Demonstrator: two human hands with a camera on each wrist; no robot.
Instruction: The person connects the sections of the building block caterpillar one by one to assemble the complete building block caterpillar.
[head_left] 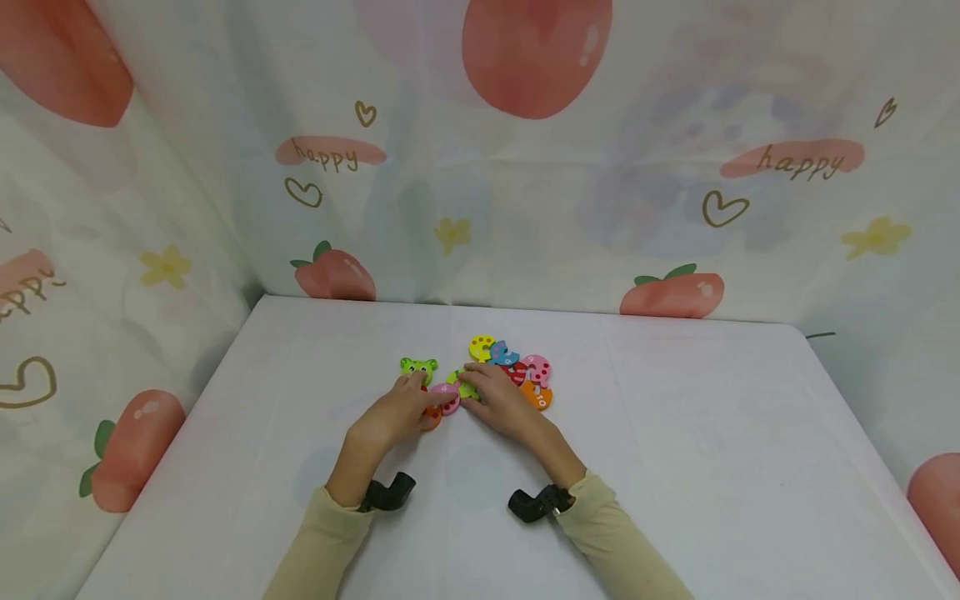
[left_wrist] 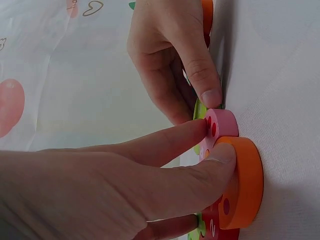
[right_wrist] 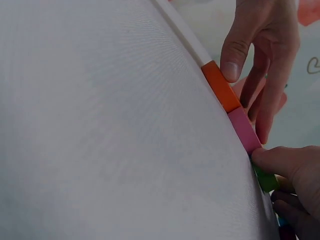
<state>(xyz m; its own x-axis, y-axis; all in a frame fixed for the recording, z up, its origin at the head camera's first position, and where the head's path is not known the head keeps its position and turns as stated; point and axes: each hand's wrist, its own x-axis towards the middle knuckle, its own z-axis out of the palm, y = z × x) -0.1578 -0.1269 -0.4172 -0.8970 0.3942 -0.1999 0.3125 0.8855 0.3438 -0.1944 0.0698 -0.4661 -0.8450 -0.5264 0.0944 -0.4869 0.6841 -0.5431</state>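
Observation:
Flat, brightly coloured animal puzzle pieces lie joined in a cluster on the white table. My left hand (head_left: 395, 409) rests over the left end, its thumb on an orange piece (left_wrist: 245, 185) and its index fingertip on a spotted pink piece (left_wrist: 223, 123). A green animal-face piece (head_left: 417, 365) lies beyond those fingers, and a red piece is partly covered by them. My right hand (head_left: 507, 404) pinches a light green piece (head_left: 471, 390) between thumb and fingers, beside the pink one. Its far fingers partly hide that piece.
Right of and behind my right hand lie a yellow spotted piece (head_left: 480, 347), a blue piece (head_left: 504, 353), a red piece (head_left: 517, 372), a pink piece (head_left: 537, 367) and an orange piece (head_left: 538, 396). A printed curtain (head_left: 525, 208) hangs behind the white table (head_left: 712, 467).

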